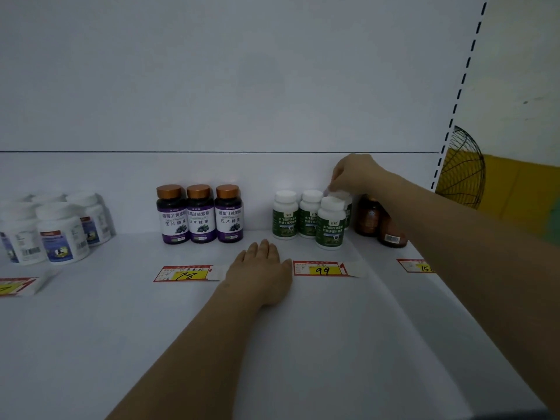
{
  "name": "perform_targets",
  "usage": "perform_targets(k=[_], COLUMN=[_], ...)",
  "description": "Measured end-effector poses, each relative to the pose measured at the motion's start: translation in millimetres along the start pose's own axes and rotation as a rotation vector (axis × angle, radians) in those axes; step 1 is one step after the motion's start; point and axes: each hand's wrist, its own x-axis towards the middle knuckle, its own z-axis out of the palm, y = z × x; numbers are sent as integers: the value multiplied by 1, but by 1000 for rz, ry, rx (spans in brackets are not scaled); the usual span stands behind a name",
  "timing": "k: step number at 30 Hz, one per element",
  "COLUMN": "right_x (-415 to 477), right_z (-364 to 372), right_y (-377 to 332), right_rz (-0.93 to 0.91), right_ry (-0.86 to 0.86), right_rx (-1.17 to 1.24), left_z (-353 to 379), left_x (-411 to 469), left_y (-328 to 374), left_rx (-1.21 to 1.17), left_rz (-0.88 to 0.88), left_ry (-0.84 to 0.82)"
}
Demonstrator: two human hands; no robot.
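Note:
Several white-capped bottles with green labels (329, 223) stand in a cluster on the white shelf (303, 344). My right hand (357, 172) reaches over them from the right and grips the white cap of the rear right green bottle (344, 196), which is mostly hidden behind the front one. My left hand (260, 269) rests flat, palm down, on the shelf in front of the bottles, between two price tags, holding nothing.
Three purple-labelled bottles with copper caps (200, 213) stand left of centre. White bottles with blue labels (62, 233) sit at the far left, brown bottles (378, 222) at the right. Price tags reading 78 (185, 273) and 99 (322, 269) lie along the shelf. A fan (463, 168) is beyond the right upright.

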Motion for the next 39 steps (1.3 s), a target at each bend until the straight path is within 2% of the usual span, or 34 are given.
perform_targets(k=[5,10,12,14,16,18,26,32,39], right_x=[-10,-36,-50,-62,-72,-80,-82,-79,-79], right_z=[-33,-65,-68,-64,-54,-42,-5,19,24], right_y=[-1,-12,-18,-24,-27,-28,-21,-3,2], right_rz=[-104,-215,-247,-267,-275,-266,-149,-172,-176], right_ry=[296,461,486,469,427,379,240,121,36], right_rx=[115,236,245,260,306,357,462,852,970], left_z=[-4,-19,-26,-33,-41,-43,-37,-35,-33], left_x=[1,-11,-16,-19,-22,-23,-17,-15,-13], left_y=[3,12,15,19,22,24,22,21,23], left_rx=[-21,-228,-400,-706,-1001,-1114,-1162,-1257,-1227], left_rz=[-22,-55,-18,59,134,190,169,159,142], left_ry=[26,297,376,345,230,157,145,47,1])
